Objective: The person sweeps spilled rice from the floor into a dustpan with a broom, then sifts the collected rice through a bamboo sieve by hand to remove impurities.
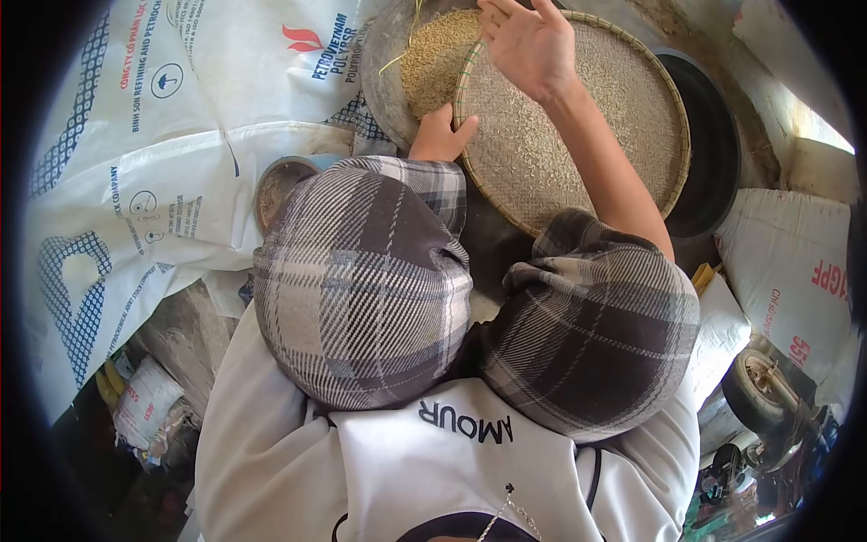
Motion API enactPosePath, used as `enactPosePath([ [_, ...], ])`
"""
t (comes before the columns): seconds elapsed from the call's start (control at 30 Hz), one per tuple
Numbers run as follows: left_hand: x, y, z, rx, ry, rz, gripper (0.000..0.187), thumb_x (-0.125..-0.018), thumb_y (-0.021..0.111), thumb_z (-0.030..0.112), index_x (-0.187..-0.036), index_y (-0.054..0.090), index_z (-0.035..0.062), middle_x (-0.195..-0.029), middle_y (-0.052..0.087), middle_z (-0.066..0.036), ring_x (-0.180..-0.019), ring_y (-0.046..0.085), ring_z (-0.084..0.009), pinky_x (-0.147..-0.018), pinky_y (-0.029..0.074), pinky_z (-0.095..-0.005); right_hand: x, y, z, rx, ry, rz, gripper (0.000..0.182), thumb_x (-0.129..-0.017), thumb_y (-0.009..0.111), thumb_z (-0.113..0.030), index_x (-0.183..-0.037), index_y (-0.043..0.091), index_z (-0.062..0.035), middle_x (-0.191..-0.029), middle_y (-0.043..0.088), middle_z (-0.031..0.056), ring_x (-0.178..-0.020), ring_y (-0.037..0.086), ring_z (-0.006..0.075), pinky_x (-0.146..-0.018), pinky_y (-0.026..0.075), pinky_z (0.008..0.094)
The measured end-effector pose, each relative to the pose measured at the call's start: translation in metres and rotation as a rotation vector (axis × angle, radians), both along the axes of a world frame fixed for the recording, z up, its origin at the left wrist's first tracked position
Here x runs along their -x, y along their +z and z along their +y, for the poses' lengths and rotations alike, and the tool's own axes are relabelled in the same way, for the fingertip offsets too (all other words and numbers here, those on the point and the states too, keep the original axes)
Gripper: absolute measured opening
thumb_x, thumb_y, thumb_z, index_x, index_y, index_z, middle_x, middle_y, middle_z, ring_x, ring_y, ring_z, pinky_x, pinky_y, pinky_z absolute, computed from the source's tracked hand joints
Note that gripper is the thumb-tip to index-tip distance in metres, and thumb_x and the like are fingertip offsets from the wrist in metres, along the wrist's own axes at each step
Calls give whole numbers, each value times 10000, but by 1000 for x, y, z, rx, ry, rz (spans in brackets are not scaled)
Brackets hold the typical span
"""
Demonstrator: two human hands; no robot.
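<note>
A round woven tray [623, 117] with a bamboo rim carries a thin spread of pale grains. At its left edge is my left hand [440, 135], the thumb over the rim and the other fingers partly hidden, gripping the tray. Above the tray's upper part my right hand [533, 50] is raised, palm showing and fingers apart, with nothing in it; its fingertips are near the frame's top edge. Golden unhusked grain [438, 59] lies in a wide grey basin [384, 90], partly under the tray's left side.
A black basin [722, 154] sits beneath the tray's right side. A blue-rimmed container [275, 185] stands at the left. Printed white sacks [194, 181] cover the left, and another sack [790, 262] lies at the right above a small wheel [763, 384].
</note>
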State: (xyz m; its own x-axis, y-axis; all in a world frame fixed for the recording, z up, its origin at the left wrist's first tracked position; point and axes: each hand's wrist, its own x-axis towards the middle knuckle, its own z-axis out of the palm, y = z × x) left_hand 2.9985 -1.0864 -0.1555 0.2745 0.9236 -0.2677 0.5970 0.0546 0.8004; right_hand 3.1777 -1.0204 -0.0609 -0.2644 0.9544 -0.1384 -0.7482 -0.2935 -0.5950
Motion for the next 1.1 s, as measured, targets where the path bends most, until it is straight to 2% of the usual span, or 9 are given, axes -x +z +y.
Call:
enactPosePath([
  [0.1,1,-3,0,-51,-2,-37,369,-812,646,298,-899,597,-58,-771,638,-223,-731,634,-332,-695,474,-403,-26,9,-13,-50,-175,-278,738,-989,372,-435,-1425,146,116,-1509,168,247,-1425,123,334,-1167,80,406],
  [0.17,1,-2,0,-33,3,-72,365,-811,649,295,-899,599,-56,-753,633,-214,-709,630,-310,-683,475,-392,-46,2,-28,-90,-451,-357,437,-936,536,-387,-971,563,47,-871,605,134,-908,606,263,-891,481,358],
  [0.37,6,-27,16,196,24,-279,376,-807,663,283,-952,604,-59,-850,652,-159,-770,617,-219,-732,478,-333,-177,-38,-122,203,-835,-444,122,-887,652,-112,-838,624,-4,-727,566,14,-657,536,96,-589,440,201],
  [0.63,13,-21,29,734,218,-743,253,-818,599,89,-1023,508,-27,-982,574,-117,-911,577,-199,-825,487,-353,-154,-41,-218,176,-172,-1439,167,-845,683,-116,-952,668,12,-842,658,95,-760,608,169,-713,486,293],
  [0.7,13,-17,30,761,283,-831,177,-799,561,52,-958,503,1,-936,568,-103,-878,587,-214,-811,508,-385,-138,-22,-214,-112,-582,-1854,271,-864,666,-179,-1064,646,3,-979,656,143,-906,599,245,-816,472,336],
  [0.8,18,-14,31,825,336,-921,144,-796,524,44,-933,515,3,-914,573,-100,-858,594,-218,-809,513,-388,-151,-44,-220,95,-930,-2421,348,-895,631,-248,-1122,612,15,-1104,627,184,-1041,557,293,-886,443,340],
  [0.87,17,3,33,848,322,-933,174,-792,500,42,-954,539,-10,-915,585,-108,-858,601,-226,-805,516,-390,-167,-68,-225,242,-900,-2321,393,-923,597,-278,-1156,585,38,-1106,630,169,-1027,574,240,-892,433,309],
  [0.93,11,23,32,804,276,-936,241,-805,499,44,-1029,549,-30,-967,602,-127,-888,610,-233,-809,521,-387,-181,-83,-225,355,-911,-1283,388,-937,582,-253,-1171,577,57,-1090,636,132,-996,580,181,-886,430,292],
  [1.1,-34,31,12,789,40,-903,413,-839,633,127,-1191,468,-13,-1103,572,-153,-1096,534,-209,-958,440,-380,-230,-88,-246,439,-1043,-1105,331,-931,585,-168,-1166,590,66,-1024,654,84,-904,593,126,-805,461,241],
])
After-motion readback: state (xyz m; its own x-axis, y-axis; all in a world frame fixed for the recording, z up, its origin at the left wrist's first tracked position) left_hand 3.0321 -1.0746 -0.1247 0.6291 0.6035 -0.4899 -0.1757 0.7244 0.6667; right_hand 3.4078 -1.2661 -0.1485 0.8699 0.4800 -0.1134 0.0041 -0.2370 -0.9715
